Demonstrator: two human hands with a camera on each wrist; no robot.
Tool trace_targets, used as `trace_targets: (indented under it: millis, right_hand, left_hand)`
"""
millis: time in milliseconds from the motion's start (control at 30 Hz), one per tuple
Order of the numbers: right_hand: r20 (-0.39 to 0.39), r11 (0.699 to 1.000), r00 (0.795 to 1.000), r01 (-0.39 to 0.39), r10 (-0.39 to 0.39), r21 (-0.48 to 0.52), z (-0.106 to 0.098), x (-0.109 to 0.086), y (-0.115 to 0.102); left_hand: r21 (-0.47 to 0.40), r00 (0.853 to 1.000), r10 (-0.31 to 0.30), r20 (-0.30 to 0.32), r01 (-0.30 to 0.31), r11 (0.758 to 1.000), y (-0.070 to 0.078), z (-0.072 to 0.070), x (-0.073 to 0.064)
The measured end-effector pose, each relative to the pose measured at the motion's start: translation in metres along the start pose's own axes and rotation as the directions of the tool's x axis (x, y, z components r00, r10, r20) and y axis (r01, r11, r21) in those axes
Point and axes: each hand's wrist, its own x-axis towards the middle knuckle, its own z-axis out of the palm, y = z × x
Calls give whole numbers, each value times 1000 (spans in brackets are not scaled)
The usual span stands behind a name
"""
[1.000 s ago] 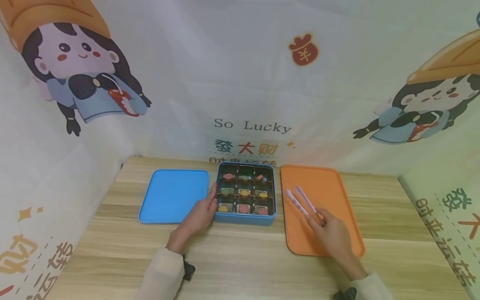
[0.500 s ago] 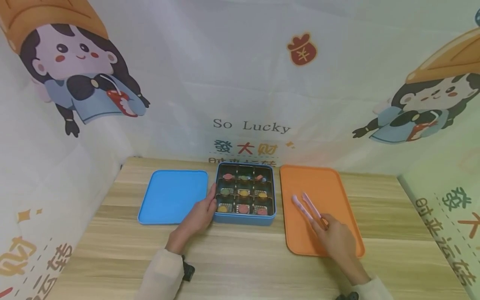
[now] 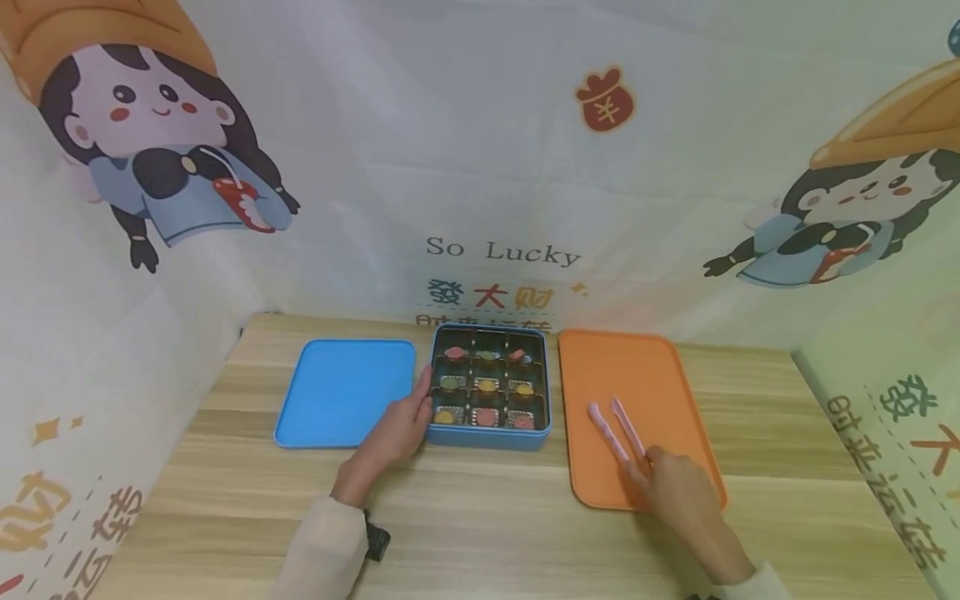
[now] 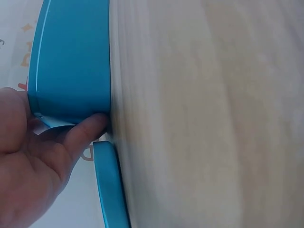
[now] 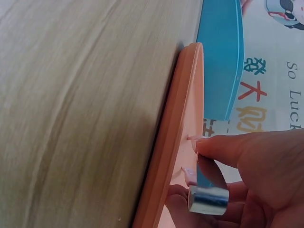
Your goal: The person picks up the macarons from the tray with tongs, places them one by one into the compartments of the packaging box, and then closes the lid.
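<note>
In the head view a blue box (image 3: 487, 438) with a black divided insert holds small pink, green and yellow candy-like pieces, one to a compartment. My left hand (image 3: 398, 429) lies along its left wall, the fingers extended against the side. The left wrist view has this left hand (image 4: 45, 154) at the box's lower corner. In my right hand (image 3: 682, 496) are pale pink tongs (image 3: 609, 432), pinched between thumb and fingers, with the two arms apart. Their tips lie over the orange tray (image 3: 630, 358). Nothing sits between the tips.
A flat blue lid (image 3: 348, 392) lies to the left of the box, close to my left wrist. All of it rests on a wooden table (image 3: 480, 533). A printed white sheet (image 3: 465, 125) hangs along the table's back edge and sides.
My right hand has drawn the tongs back toward me and slightly right over the tray. The left hand and the box have stayed put.
</note>
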Motion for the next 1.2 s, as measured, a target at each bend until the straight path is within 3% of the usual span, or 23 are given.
trace_targets:
  millis: [100, 300, 433, 500, 633, 733, 800, 900, 967, 1033, 1200]
  right_hand:
    - [14, 1000, 1000, 23, -23, -6, -1, -1, -1]
    - [65, 1000, 998, -7, 7, 7, -2, -3, -3]
    - [54, 1000, 999, -1, 1, 1, -1, -2, -4]
    - [19, 1000, 1000, 2, -1, -29, -3, -1, -5]
    - [-138, 999, 990, 10, -16, -44, -8, 6, -15]
    - [-245, 995, 969, 62, -42, 73, -8, 18, -31]
    - [-302, 977, 951, 125, -69, 170, -6, 28, -46]
    - [-406, 930, 904, 256, -134, 264, -1, 40, -67]
    - [-457, 903, 874, 319, -164, 287, 4, 47, -81]
    - [-464, 881, 869, 346, -172, 323, 7, 51, -97]
    - [-423, 843, 890, 353, -170, 405, 11, 56, -136]
  left_hand:
    - [4, 1000, 21, -14, -21, 1000, 0, -1, 0]
    - [15, 999, 21, -41, -20, 1000, -1, -9, -3]
    - [-4, 994, 10, -104, -10, 1000, -5, -20, -6]
    - [-36, 991, 7, -132, -12, 999, -8, -26, -9]
    - [-78, 981, 3, -194, -19, 997, -16, -36, -14]
    - [-77, 966, -13, -260, -7, 997, -24, -43, -18]
    - [-73, 951, -29, -309, 7, 997, -29, -48, -21]
    - [-70, 932, -55, -358, 32, 997, -37, -56, -24]
    - [-75, 930, -91, -357, 68, 995, -43, -62, -26]
    - [-67, 930, -128, -344, 112, 991, -49, -68, -28]
    - [-29, 925, -186, -331, 187, 982, -63, -83, -32]
